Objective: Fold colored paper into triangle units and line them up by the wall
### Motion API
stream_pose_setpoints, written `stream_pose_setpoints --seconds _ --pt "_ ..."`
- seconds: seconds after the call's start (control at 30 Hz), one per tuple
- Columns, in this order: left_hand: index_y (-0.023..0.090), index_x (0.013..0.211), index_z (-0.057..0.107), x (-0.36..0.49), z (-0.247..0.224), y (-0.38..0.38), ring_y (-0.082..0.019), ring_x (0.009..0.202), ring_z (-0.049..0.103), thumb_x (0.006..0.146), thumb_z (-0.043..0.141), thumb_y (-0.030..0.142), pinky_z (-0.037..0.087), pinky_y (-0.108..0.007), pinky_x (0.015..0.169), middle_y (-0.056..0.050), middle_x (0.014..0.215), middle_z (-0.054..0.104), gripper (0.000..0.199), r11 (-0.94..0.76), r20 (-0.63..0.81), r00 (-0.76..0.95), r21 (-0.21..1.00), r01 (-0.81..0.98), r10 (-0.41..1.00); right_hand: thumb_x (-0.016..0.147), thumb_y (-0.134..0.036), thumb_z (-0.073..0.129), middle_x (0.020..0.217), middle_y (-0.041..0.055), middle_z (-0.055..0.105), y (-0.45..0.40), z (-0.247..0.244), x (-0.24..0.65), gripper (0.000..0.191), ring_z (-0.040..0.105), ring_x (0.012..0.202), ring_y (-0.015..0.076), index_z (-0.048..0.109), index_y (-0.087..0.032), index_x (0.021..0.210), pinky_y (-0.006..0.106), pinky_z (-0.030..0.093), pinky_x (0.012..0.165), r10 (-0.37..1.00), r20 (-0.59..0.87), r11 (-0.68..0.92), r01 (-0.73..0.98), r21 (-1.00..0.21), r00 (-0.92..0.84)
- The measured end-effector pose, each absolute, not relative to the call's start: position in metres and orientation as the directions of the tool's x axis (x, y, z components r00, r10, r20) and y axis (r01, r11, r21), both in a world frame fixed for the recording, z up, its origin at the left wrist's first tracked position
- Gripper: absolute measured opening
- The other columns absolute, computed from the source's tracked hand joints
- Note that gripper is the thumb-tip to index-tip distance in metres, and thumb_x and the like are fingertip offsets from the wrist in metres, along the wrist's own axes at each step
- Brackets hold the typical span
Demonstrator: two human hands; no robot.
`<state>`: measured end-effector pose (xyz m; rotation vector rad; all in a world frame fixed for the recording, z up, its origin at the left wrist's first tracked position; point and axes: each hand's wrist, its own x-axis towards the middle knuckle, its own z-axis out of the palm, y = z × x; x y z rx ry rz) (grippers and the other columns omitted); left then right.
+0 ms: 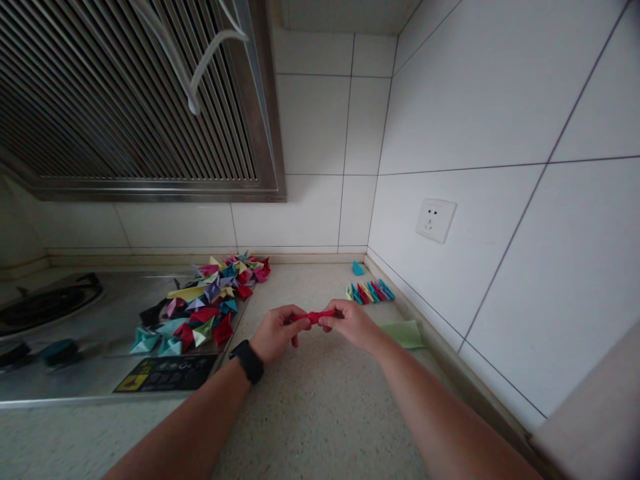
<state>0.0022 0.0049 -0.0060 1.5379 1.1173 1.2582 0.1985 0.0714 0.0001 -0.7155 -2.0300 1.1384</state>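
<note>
A small red folded paper piece [314, 318] is held up above the speckled countertop [310, 400]. My left hand [280, 328], with a black watch on its wrist, pinches one end. The other end is between the thumb and fingers of my right hand [353, 321]. Just beyond my right hand stands a row of folded paper pieces [370, 292] in several colours, with a single blue folded piece [357, 268] behind it. A light green paper sheet [404, 333] lies beside my right forearm, which partly covers it.
On the steel gas stove [110, 300] at left sits a heap of colourful folded paper [205, 300], spilling onto the counter edge. A range hood [150, 107] hangs above. White tiled walls meet in the corner, with a power socket [436, 220] at right.
</note>
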Motion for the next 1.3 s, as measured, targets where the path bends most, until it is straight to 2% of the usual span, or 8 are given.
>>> stream_pose_setpoints --seconds 0.17,0.3,0.43,0.57,0.67,0.87,1.1,1.3 --pt "0.010 0.084 0.061 0.002 -0.002 0.003 -0.006 0.044 0.049 0.078 0.063 0.039 0.043 -0.020 0.040 -0.005 0.075 0.064 0.030 -0.264 0.252 0.120 0.960 0.095 0.960 0.079 -0.035 0.064 0.068 0.0025 0.066 0.069 0.002 0.197 0.021 0.061 0.064 0.0128 0.060 -0.015 0.078 0.024 0.046 0.061 0.706 0.310 0.458 0.076 -0.886 -0.637" --pt "0.010 0.086 0.060 0.001 -0.004 0.003 -0.005 0.042 0.046 0.080 0.060 0.042 0.040 -0.019 0.038 -0.006 0.077 0.064 0.032 -0.269 0.250 0.139 0.953 0.140 0.958 0.079 -0.036 0.063 0.071 0.0023 0.066 0.067 0.005 0.197 0.021 0.060 0.062 0.0122 0.058 -0.016 0.078 0.024 0.046 0.060 0.691 0.308 0.448 0.052 -0.893 -0.654" --pt "0.012 0.092 0.060 0.002 -0.003 0.002 -0.007 0.048 0.048 0.081 0.057 0.043 0.040 -0.019 0.042 -0.005 0.078 0.065 0.033 -0.270 0.239 0.149 0.932 0.242 0.960 0.081 -0.033 0.062 0.069 0.0014 0.064 0.064 0.007 0.199 0.018 0.060 0.061 0.0119 0.057 -0.016 0.077 0.024 0.047 0.060 0.677 0.306 0.458 0.058 -0.887 -0.669" --pt "0.015 0.092 0.064 0.005 0.004 -0.005 -0.011 0.062 0.055 0.082 0.057 0.039 0.042 -0.021 0.054 -0.004 0.076 0.066 0.028 -0.346 0.302 0.168 0.828 0.442 0.938 0.081 -0.031 0.060 0.070 0.0016 0.065 0.061 0.007 0.201 0.014 0.061 0.065 0.0127 0.058 -0.017 0.079 0.023 0.046 0.060 0.682 0.282 0.490 0.135 -0.861 -0.675" --pt "0.015 0.087 0.066 0.006 0.005 -0.008 -0.012 0.064 0.057 0.083 0.056 0.037 0.041 -0.022 0.057 -0.003 0.072 0.065 0.026 -0.355 0.310 0.174 0.779 0.517 0.935 0.079 -0.029 0.062 0.071 0.0015 0.066 0.058 0.007 0.201 0.013 0.061 0.067 0.0130 0.061 -0.017 0.079 0.022 0.044 0.060 0.685 0.275 0.538 0.213 -0.816 -0.675" --pt "0.014 0.084 0.065 0.005 -0.002 -0.005 -0.012 0.060 0.056 0.082 0.055 0.037 0.041 -0.022 0.055 -0.003 0.073 0.066 0.024 -0.315 0.246 0.202 0.822 0.475 0.948 0.079 -0.026 0.061 0.078 0.0026 0.068 0.055 0.008 0.199 0.014 0.063 0.071 0.0132 0.063 -0.018 0.090 0.022 0.046 0.063 0.667 0.216 0.518 0.235 -0.822 -0.713" --pt "0.014 0.083 0.062 0.007 0.000 -0.005 -0.010 0.055 0.053 0.081 0.054 0.038 0.039 -0.020 0.050 -0.003 0.072 0.066 0.026 -0.277 0.191 0.236 0.865 0.418 0.953 0.080 -0.027 0.059 0.074 0.0023 0.067 0.050 0.014 0.201 0.010 0.063 0.066 0.0121 0.058 -0.017 0.081 0.023 0.049 0.061 0.651 0.138 0.419 0.202 -0.885 -0.746" --pt "0.015 0.083 0.063 0.007 0.001 -0.007 -0.009 0.052 0.049 0.082 0.054 0.039 0.034 -0.019 0.048 -0.003 0.073 0.067 0.026 -0.264 0.171 0.236 0.849 0.458 0.957 0.081 -0.029 0.058 0.075 0.0020 0.066 0.052 0.009 0.201 0.012 0.064 0.067 0.0131 0.055 -0.018 0.083 0.025 0.051 0.061 0.632 0.092 0.349 0.177 -0.920 -0.770"
